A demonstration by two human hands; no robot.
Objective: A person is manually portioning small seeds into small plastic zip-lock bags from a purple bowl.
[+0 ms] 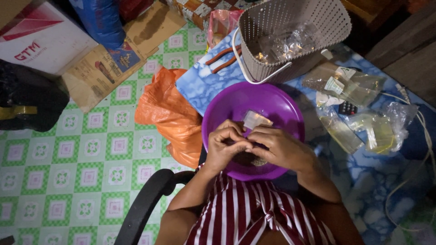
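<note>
Both our hands, left hand (225, 145) and right hand (278, 147), are pinching a small clear packet (255, 120) at frame centre; it is angling up-right over the purple bowl (281, 106).

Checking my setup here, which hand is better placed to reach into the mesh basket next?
Probably the right hand: the grey mesh basket sits up and to the right of the purple bowl, nearer it than the left hand.

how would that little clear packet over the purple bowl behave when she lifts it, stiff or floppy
The small clear packet, pinched by the left hand and right hand over the purple bowl, looks like thin film, so probably floppy and very light. Its glossy surface suggests it may be slippery. It would likely crumple rather than break.
</note>
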